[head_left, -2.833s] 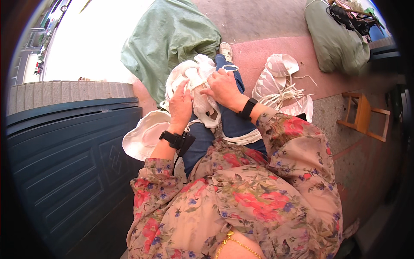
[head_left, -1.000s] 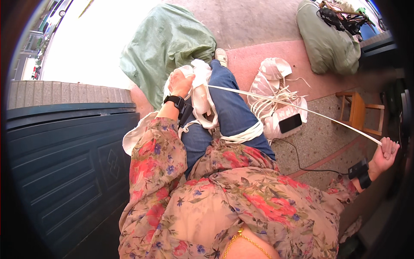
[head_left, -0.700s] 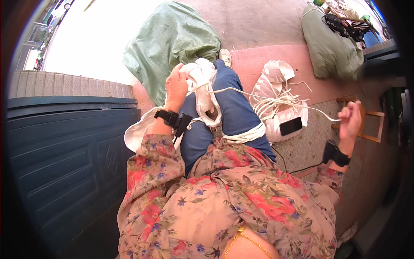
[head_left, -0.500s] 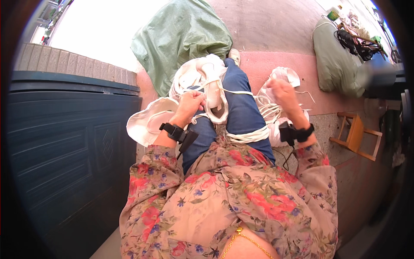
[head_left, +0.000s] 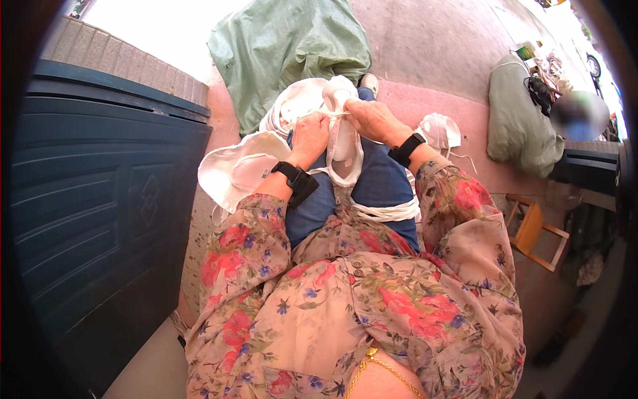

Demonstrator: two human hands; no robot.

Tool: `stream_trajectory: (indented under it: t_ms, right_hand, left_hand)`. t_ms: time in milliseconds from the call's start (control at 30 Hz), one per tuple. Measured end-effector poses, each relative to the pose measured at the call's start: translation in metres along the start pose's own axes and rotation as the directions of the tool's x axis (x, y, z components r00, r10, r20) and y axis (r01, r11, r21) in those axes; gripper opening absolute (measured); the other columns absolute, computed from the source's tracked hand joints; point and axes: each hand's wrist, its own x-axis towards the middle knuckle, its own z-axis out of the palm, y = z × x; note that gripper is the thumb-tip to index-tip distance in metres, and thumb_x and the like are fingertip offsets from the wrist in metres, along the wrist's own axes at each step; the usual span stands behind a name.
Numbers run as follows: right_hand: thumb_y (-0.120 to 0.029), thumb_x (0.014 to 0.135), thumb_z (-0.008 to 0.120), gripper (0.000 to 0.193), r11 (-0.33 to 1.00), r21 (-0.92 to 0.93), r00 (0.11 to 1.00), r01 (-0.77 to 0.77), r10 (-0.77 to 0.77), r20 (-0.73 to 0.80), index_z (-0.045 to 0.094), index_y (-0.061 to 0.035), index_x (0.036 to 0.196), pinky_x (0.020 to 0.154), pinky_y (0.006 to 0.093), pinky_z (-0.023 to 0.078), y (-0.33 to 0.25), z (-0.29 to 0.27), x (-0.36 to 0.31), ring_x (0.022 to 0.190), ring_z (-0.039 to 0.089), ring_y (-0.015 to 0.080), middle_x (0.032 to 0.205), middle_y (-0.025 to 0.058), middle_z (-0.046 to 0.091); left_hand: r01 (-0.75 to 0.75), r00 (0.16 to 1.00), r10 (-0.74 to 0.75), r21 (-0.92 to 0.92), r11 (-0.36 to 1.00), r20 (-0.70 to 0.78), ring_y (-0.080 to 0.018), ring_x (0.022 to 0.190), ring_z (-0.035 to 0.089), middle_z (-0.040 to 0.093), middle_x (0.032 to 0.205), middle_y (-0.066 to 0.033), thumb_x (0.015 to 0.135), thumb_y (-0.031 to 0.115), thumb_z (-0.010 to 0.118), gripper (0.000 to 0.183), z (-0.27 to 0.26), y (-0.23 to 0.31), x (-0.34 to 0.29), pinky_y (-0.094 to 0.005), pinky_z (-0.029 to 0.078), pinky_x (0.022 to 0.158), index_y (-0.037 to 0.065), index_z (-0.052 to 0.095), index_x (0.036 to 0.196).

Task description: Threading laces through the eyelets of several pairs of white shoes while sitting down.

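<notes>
A white shoe upper [head_left: 344, 156] lies lengthwise between my thighs, its opening toward me. Over its far part, my left hand [head_left: 310, 137] is closed in a pinch at its left side, on what looks like a white shoelace [head_left: 337, 114]. My right hand [head_left: 373, 121] is closed at the right side of the same lace, thumb and fingers together. The hands are close together, with the lace running between them. A bundle of white laces [head_left: 385, 211] lies across my right thigh. The fingertips are partly hidden.
More white uppers [head_left: 296, 100] lie beyond my left hand, with another white piece [head_left: 239, 166] beside my left leg and one [head_left: 440, 131] on the floor at right. A green sheet [head_left: 286, 60], a dark blue door [head_left: 106, 199], a wooden stool [head_left: 531, 229] and a stuffed green sack [head_left: 522, 120] surround me.
My right hand has come in from the right side to the shoe upper, beside my left hand. The left hand has shifted slightly right and farther from me.
</notes>
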Motion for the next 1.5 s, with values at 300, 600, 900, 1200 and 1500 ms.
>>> stream_trajectory:
  t_ms: [300, 600, 900, 1200, 1500]
  right_hand:
    - [-0.022, 0.085, 0.049, 0.023, 0.948, 0.277, 0.979, -0.157, 0.187, -0.085, 0.055, 0.0000, 0.086, 0.070, 0.0437, 0.044, 0.001, 0.014, -0.003, 0.081, 0.056, 0.0383, 0.083, 0.0222, 0.060]
    - [-0.021, 0.089, 0.045, 0.029, 0.436, 0.801, 0.845, -0.411, 0.511, 0.156, 0.058, 0.0055, 0.086, 0.061, 0.0307, 0.042, -0.021, 0.025, -0.025, 0.067, 0.051, 0.0138, 0.072, 0.0105, 0.059]
    - [-0.017, 0.079, 0.050, 0.022, 0.531, 0.766, 0.892, -0.362, 0.436, 0.120, 0.064, 0.0004, 0.081, 0.059, 0.0345, 0.045, -0.018, 0.041, -0.025, 0.060, 0.059, 0.0217, 0.066, 0.0122, 0.061]
    - [-0.024, 0.078, 0.055, 0.023, 0.896, 0.118, 0.879, -0.428, 0.443, -0.176, 0.061, -0.0025, 0.073, 0.060, 0.0408, 0.048, -0.041, 0.040, -0.016, 0.068, 0.062, 0.0325, 0.069, 0.0173, 0.062]
    - [-0.017, 0.078, 0.048, 0.021, 0.995, 0.019, 0.955, -0.097, 0.088, 0.284, 0.058, -0.0012, 0.071, 0.058, 0.0430, 0.049, -0.024, -0.001, -0.091, 0.063, 0.061, 0.0350, 0.067, 0.0188, 0.061]
  left_hand:
    - [-0.093, 0.993, 0.107, 0.220, 0.971, -0.054, -0.0337, 0.075, 0.060, 0.062, 0.077, -0.0187, 0.083, 0.019, 0.049, 0.021, 0.008, 0.015, 0.002, -0.0399, 0.047, 0.067, 0.003, 0.063, 0.081]
    - [-0.094, 0.989, 0.114, 0.187, 0.978, -0.098, -0.0310, 0.068, 0.061, 0.062, 0.072, -0.0167, 0.076, 0.029, 0.062, 0.026, 0.002, 0.011, 0.011, -0.0380, 0.047, 0.064, 0.005, 0.067, 0.083]
    - [-0.181, 0.980, 0.173, 0.085, 0.980, 0.095, -0.0244, 0.068, 0.062, 0.064, 0.079, -0.0169, 0.075, 0.022, 0.063, 0.034, -0.002, 0.011, 0.001, -0.0331, 0.047, 0.064, -0.001, 0.062, 0.099]
    - [-0.051, 0.985, 0.066, -0.099, 0.994, 0.160, -0.0176, 0.066, 0.061, 0.065, 0.080, -0.0159, 0.078, 0.014, 0.057, 0.029, -0.002, 0.006, 0.004, -0.0286, 0.048, 0.062, -0.001, 0.061, 0.103]
    - [-0.450, 0.858, 0.514, 0.468, 0.760, -0.011, -0.0287, 0.091, 0.052, 0.058, 0.089, -0.0122, 0.074, 0.007, 0.058, 0.017, 0.003, 0.016, -0.017, -0.0363, 0.043, 0.077, 0.005, 0.058, 0.090]
